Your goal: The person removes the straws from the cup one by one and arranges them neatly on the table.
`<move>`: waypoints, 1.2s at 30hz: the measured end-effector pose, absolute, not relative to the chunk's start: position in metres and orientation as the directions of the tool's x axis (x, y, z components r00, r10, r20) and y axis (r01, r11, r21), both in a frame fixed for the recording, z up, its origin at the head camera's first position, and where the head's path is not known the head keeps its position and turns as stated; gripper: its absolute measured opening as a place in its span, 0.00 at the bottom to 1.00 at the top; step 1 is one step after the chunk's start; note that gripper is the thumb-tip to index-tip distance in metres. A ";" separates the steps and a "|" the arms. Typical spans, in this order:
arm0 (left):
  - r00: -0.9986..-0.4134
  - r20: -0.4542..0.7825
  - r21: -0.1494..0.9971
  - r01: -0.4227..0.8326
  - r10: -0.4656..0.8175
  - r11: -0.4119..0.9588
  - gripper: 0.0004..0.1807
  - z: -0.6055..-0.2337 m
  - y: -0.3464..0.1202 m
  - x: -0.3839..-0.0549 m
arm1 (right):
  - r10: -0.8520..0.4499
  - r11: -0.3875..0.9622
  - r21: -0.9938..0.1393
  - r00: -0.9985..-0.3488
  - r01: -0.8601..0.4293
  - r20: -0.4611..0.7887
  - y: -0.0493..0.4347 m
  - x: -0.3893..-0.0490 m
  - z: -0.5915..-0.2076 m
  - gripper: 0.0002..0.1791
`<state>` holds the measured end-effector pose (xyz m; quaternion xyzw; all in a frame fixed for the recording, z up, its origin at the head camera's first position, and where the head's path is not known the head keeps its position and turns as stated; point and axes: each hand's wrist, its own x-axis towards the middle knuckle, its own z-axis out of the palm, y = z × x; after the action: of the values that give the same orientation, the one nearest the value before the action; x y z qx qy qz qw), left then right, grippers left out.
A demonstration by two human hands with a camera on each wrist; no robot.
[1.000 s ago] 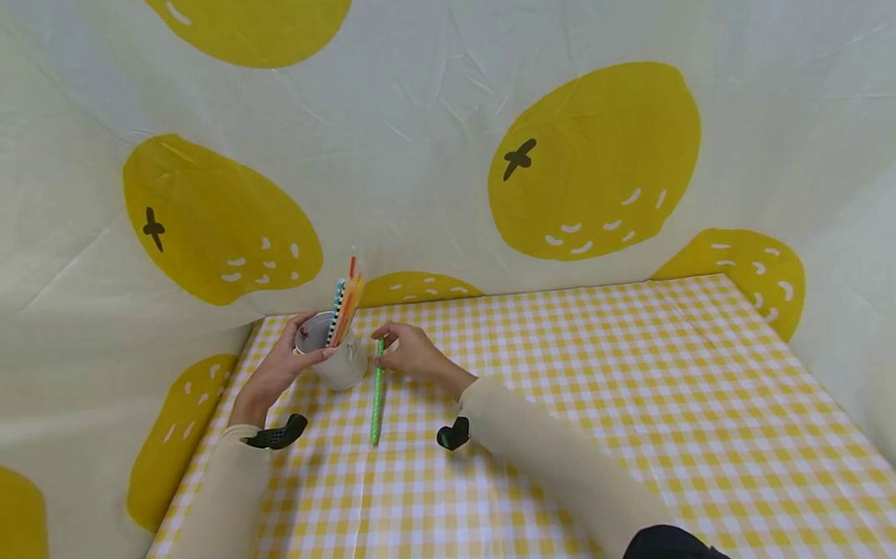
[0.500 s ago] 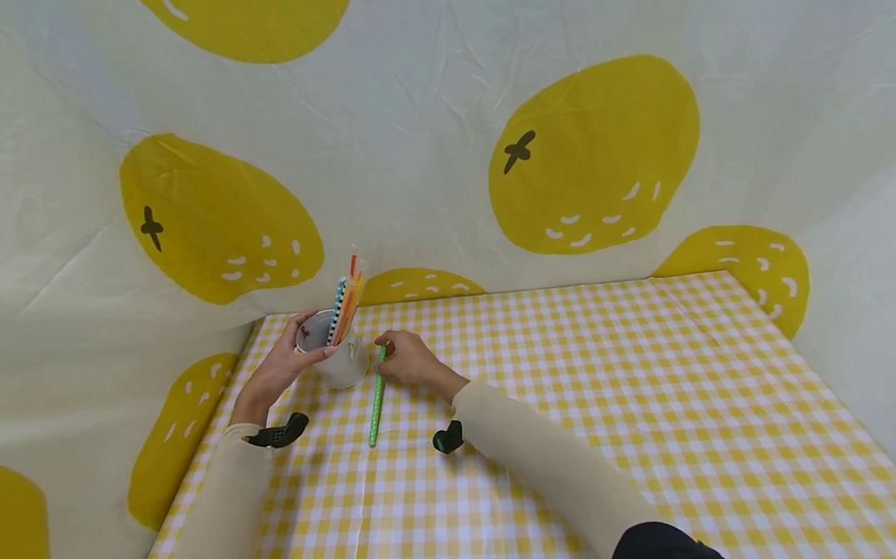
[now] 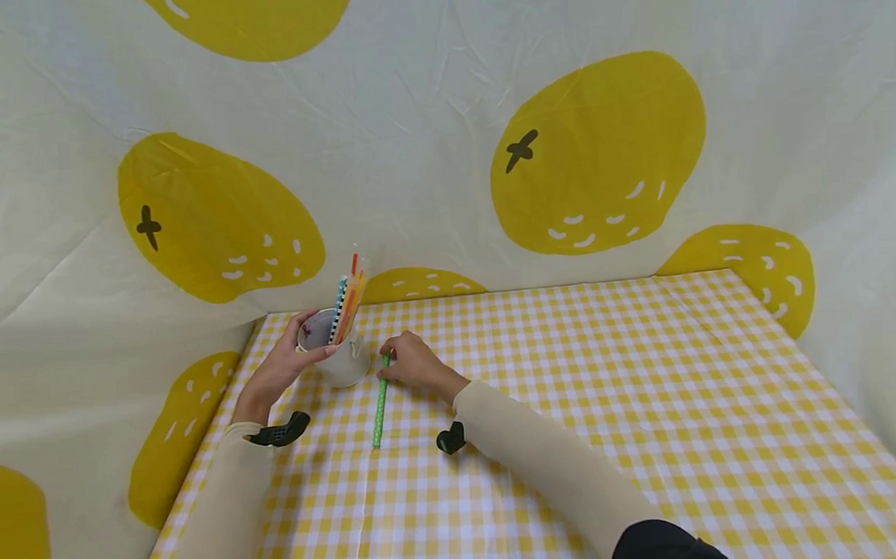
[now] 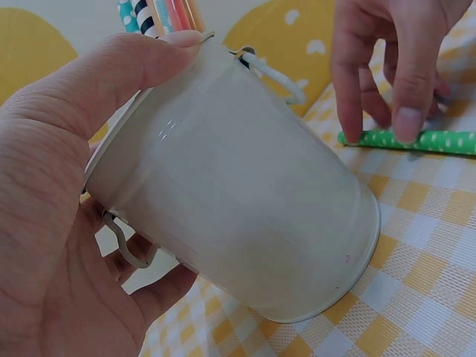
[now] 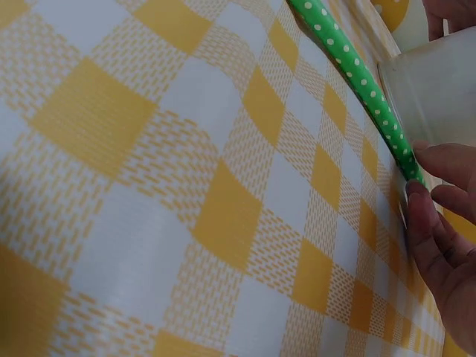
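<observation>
My left hand (image 3: 281,363) holds a small white metal bucket (image 4: 245,186) by its rim, thumb across the outside near the top. Several slim sticks (image 3: 347,305) stand inside it: blue with dots, black-and-white striped, and orange ones leaning right. To the right of the bucket, a slim green stick with white dots (image 3: 380,416) lies along the tablecloth. My right hand (image 3: 417,362) pinches its far end between thumb and fingers. In the right wrist view the fingertips (image 5: 421,212) close on that end, right beside the bucket's base.
A yellow-and-white checked cloth (image 3: 611,406) covers the table. Behind and to the left hang pale sheets (image 3: 412,148) printed with large yellow fruit shapes, meeting the table's back edge just beyond the bucket. Small wire handles (image 4: 275,78) stick out from the bucket's sides.
My right hand has shifted slightly along the green stick's far end, with its fingers drawn closer around it. The left hand and bucket have hardly moved.
</observation>
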<state>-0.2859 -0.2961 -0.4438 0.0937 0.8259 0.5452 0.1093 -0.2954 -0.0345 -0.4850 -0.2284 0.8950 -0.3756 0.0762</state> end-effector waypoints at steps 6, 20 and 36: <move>-0.960 -0.074 0.918 0.041 0.271 0.395 0.49 -0.444 -0.297 -0.287 | -0.468 0.598 -0.727 -0.884 -0.337 0.026 -0.031 -0.301 -0.486 0.21; -0.961 -0.101 0.920 0.009 0.259 0.392 0.50 -0.443 -0.296 -0.288 | -0.460 0.523 -0.774 -0.883 -0.358 0.098 -0.018 -0.307 -0.481 0.16; -0.960 -0.085 0.917 0.029 0.265 0.398 0.50 -0.444 -0.297 -0.286 | -0.411 0.477 -0.822 -0.906 -0.311 0.104 -0.006 -0.305 -0.469 0.17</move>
<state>-0.2857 -0.2968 -0.4443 0.0887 0.8289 0.5414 0.1092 -0.3050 -0.0057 -0.4688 -0.2103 0.8576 -0.4662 0.0535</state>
